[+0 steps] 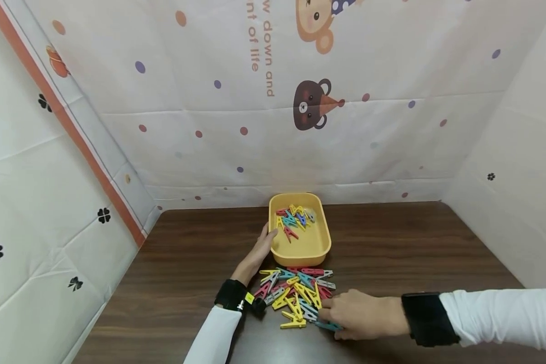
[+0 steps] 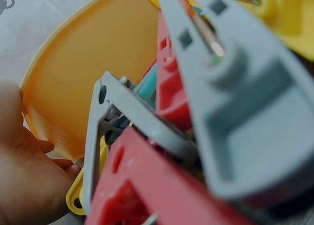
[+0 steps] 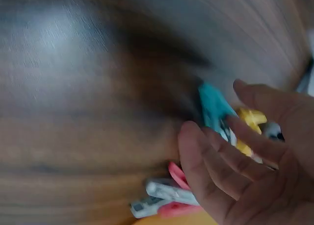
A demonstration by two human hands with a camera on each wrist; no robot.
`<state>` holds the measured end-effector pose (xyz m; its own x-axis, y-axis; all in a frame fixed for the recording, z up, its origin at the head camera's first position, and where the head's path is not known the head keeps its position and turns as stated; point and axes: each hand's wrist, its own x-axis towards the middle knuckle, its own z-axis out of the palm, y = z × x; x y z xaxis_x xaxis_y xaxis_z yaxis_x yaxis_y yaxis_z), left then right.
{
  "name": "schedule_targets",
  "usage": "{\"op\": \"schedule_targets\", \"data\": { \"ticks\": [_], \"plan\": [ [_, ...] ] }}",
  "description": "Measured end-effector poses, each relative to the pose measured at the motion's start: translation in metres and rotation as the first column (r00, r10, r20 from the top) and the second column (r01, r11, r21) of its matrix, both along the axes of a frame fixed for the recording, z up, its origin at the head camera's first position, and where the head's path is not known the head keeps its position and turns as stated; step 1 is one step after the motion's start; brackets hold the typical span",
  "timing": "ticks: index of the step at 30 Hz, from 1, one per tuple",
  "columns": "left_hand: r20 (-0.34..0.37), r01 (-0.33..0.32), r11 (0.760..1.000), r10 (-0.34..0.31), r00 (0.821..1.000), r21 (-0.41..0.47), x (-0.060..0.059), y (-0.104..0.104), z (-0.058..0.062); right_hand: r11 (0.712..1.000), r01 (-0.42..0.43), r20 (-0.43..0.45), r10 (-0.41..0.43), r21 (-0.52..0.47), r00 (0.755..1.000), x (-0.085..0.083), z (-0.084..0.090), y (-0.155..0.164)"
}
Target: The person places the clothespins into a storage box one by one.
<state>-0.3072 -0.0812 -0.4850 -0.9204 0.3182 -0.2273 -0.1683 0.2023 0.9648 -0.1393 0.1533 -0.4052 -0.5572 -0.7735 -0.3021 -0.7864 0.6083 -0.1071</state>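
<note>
My left hand grips the left side of a yellow plastic bin, its thumb at the rim. Inside lie several coloured clothespins. A loose heap of clothespins in red, yellow, grey and teal lies in front of the bin. At the heap's near right edge, my right hand reaches over a teal clothespin. In the right wrist view its thumb and fingers stand apart around that clothespin. Close to the left wrist camera are a grey clothespin and a red clothespin.
A dark wooden table carries everything. Behind it hangs a white printed cloth, with the bin standing near it. More white cloth closes off the left and right sides.
</note>
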Motion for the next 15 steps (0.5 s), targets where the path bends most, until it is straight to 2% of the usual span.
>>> {"op": "schedule_targets", "data": {
  "ticks": [6, 12, 15],
  "plan": [
    [-0.009, 0.014, 1.000, -0.014, 1.000, 0.009, 0.002, 0.000, -0.001, 0.998, -0.052, -0.076, 0.050, -0.023, 0.996, 0.008, -0.013, 0.005],
    [-0.024, 0.041, 0.999, -0.040, 0.999, 0.029, 0.002, 0.000, 0.000, 0.996, -0.029, -0.063, 0.024, -0.086, 0.998, 0.012, -0.020, 0.018],
    [-0.025, 0.033, 0.999, -0.033, 0.999, 0.032, 0.001, -0.001, 0.002, 0.996, 0.003, -0.024, -0.005, -0.092, 1.000, 0.010, -0.023, 0.026]
  ]
}}
